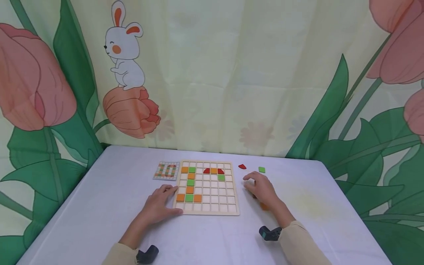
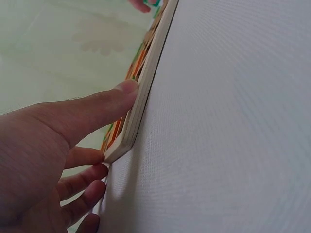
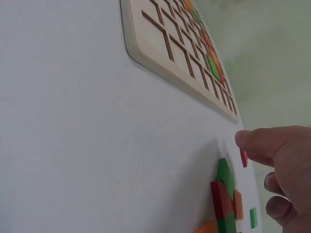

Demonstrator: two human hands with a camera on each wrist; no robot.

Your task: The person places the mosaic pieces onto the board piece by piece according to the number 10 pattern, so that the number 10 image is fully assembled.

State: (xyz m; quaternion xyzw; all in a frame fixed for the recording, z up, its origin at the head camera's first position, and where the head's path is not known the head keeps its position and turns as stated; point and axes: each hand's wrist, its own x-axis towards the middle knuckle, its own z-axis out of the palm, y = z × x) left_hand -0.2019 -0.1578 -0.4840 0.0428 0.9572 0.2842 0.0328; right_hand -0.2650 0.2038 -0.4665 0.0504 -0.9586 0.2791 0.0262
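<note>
A wooden grid board (image 1: 210, 212) lies on the table, with orange, green and red tiles in some cells. My left hand (image 1: 159, 206) holds its near left corner, thumb on the front edge and fingers at the left side; the left wrist view shows the thumb (image 2: 109, 102) against the board's edge (image 2: 146, 104). My right hand (image 1: 261, 187) hovers right of the board, above loose tiles, its index finger and thumb apart and nothing visible between them. Below it in the right wrist view are a red tile (image 3: 222, 200) and a green tile (image 3: 224, 175). The hand partly hides these in the head view.
A patterned card (image 1: 166, 171) lies at the board's upper left. Beyond my right hand are a red rounded tile (image 1: 242, 166) and a green square (image 1: 262, 169). An orange tile (image 1: 264, 207) shows beneath the right wrist. A printed curtain (image 1: 212, 92) hangs behind the table.
</note>
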